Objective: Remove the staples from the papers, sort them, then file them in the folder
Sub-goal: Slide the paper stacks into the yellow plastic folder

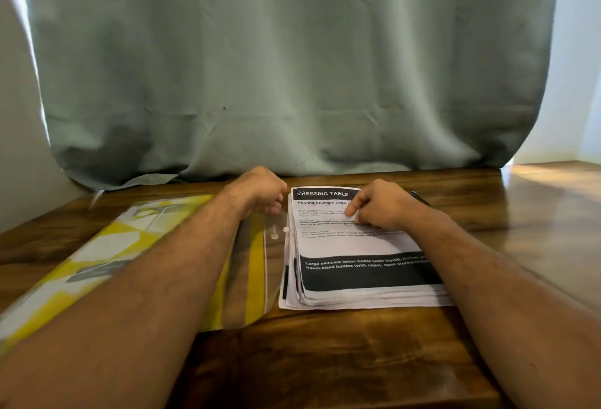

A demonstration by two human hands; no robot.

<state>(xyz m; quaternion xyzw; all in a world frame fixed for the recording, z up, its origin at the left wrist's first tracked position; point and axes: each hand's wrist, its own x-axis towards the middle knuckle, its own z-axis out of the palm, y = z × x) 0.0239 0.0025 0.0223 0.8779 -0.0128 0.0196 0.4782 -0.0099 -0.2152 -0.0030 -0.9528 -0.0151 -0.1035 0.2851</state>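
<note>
Judging by look, I'd call the wooden bench (325,360) hard and slick; the yellow folder (107,246) left is glossy, bendy plastic; the papers (351,246) beside it are light, floppy, best pinched at a corner. My right hand (380,205) presses them, fingers curled; the left hand (260,192) hovers, loosely curled, empty.

Bare wooden table (325,360) in front of papers (357,252) and folder (130,262); behind them, close curtain (292,83) blocking the far edge.

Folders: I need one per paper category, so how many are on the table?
1: the yellow patterned folder lies left of the paper stack, under the left forearm. Others may be hidden.
</note>
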